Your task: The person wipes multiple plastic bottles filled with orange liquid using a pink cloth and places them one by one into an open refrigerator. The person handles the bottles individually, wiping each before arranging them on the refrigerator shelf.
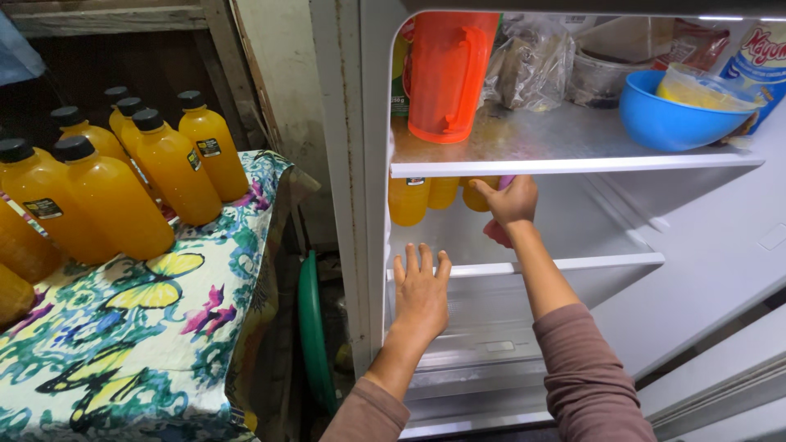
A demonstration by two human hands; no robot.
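A: What is seen nearest?

B: The left hand (422, 290) is laid flat and open on the front edge of the middle shelf (610, 262), nothing held.

A: And further in?

B: The right hand (512, 200) is closed around a pink cloth (497, 232) over that shelf, beside the orange juice bottles (431, 196) stood at the back left.

A: Which step is judged in hand?

B: Wiping of the shelf, it seems; the bare part to the right is likely to be covered next, with the bottles kept from being knocked.
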